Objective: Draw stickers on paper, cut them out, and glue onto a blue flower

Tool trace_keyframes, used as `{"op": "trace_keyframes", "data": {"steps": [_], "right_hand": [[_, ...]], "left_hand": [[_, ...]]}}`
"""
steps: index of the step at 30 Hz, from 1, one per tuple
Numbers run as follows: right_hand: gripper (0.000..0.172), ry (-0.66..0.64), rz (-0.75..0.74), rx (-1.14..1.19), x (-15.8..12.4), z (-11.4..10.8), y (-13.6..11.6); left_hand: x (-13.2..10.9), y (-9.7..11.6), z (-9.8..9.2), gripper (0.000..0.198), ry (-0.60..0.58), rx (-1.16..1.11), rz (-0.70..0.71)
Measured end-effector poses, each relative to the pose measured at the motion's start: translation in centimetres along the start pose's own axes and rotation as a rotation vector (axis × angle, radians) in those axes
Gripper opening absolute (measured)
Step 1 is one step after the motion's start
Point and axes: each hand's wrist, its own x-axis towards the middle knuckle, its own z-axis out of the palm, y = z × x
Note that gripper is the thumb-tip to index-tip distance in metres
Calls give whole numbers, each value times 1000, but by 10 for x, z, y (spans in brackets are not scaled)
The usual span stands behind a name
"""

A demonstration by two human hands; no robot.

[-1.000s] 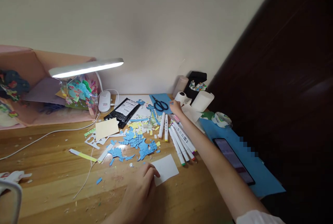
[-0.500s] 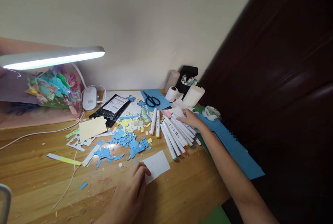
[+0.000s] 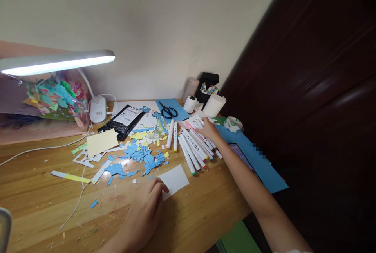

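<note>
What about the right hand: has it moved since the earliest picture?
Yes: judged against the scissors, the right hand has moved rightward, away from their handles, and is now at the markers.

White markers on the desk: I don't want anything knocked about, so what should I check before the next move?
1. Left hand at the small white sheet: ok, it rests at the sheet's edge.
2. Right hand at the marker pile: ok, it is at the far end.
3. Right hand's grip on a marker: cannot tell, the fingers are partly hidden.
4. All markers together: not ok, two markers lie apart from the pile.
5. Scissors away from both hands: ok, they lie on blue paper.
6. Right forearm off the phone: cannot tell, it covers part of the phone.
</note>
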Motion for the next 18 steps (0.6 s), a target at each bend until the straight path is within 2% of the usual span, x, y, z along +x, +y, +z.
{"op": "trace_keyframes", "data": {"steps": [4,6,8,10,13,18], "right_hand": [[59,72,-102,-69,-14,-11,-14],[51,78,-159,-93,-25,-17,-22],[37,6,-231,-97,-36,-20,-30],[31,-93,-288,-96,-46,-17,-36],[29,-127,-279,-117,-53,-7,-39],[26,5,-177,-156,-50,-2,-29]], "left_hand": [[-2,-1,1,21,-7,10,2],[-2,-2,2,21,-14,10,3],[-2,-2,2,21,-16,5,0],[-1,-2,2,21,-14,0,-8],[-1,-1,2,22,-15,1,-13],[-2,0,2,21,-13,-2,-14]]}}
